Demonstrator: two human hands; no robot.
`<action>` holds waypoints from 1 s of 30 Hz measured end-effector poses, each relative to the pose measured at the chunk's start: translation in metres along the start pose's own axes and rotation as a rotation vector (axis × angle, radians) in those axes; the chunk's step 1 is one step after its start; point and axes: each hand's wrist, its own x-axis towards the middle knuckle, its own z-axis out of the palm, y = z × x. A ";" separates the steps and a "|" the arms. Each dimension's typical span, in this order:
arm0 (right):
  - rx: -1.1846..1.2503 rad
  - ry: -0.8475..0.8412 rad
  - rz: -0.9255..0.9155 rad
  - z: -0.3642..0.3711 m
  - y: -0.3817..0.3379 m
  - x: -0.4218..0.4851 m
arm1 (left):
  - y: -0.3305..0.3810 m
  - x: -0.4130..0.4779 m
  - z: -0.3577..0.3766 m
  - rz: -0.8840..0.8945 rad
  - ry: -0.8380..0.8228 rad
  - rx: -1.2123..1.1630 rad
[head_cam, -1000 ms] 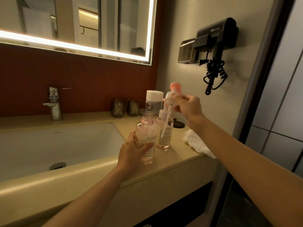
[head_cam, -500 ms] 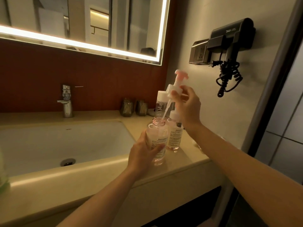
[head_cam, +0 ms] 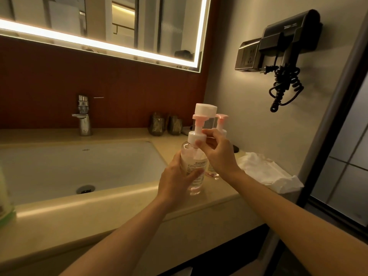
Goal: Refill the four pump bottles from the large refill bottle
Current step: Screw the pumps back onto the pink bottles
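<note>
My left hand (head_cam: 177,179) grips a clear pump bottle (head_cam: 194,172) of pinkish liquid standing on the counter (head_cam: 217,194) right of the sink. Its white pump collar (head_cam: 196,137) with a pink nozzle sits on the bottle's neck, pinched by the fingers of my right hand (head_cam: 216,152). Behind my right hand stands a second pump bottle (head_cam: 221,124), mostly hidden. A tall clear refill bottle with a white cap (head_cam: 205,109) stands just behind both.
A white basin (head_cam: 79,166) with a chrome tap (head_cam: 84,116) fills the left. Two dark glass cups (head_cam: 166,124) stand at the back wall. A crumpled white cloth (head_cam: 266,172) lies on the counter's right end. A wall-mounted hair dryer (head_cam: 286,36) hangs above it. A green bottle (head_cam: 4,196) peeks in at far left.
My right hand has lowered the pump head, with its dip tube, from above the bottle down into its neck. My left hand kept holding the bottle.
</note>
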 end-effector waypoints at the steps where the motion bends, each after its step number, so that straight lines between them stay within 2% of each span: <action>1: 0.009 0.006 0.006 0.001 0.000 -0.001 | 0.001 0.000 0.000 0.001 -0.001 -0.002; 13: -0.026 0.012 0.052 -0.001 -0.006 0.013 | 0.001 -0.001 -0.001 -0.012 -0.006 -0.005; 18: 0.034 -0.049 0.083 0.000 -0.007 0.015 | 0.002 -0.001 -0.001 -0.002 -0.007 -0.017; 23: -0.040 -0.151 0.082 0.002 -0.010 0.016 | 0.002 -0.001 -0.001 0.010 -0.003 -0.009; 26: 0.020 -0.198 0.090 -0.001 -0.012 0.009 | 0.000 0.000 -0.001 0.002 0.004 0.003; 30: 0.061 -0.162 0.067 -0.004 -0.009 0.007 | 0.000 0.000 -0.001 -0.001 -0.004 -0.007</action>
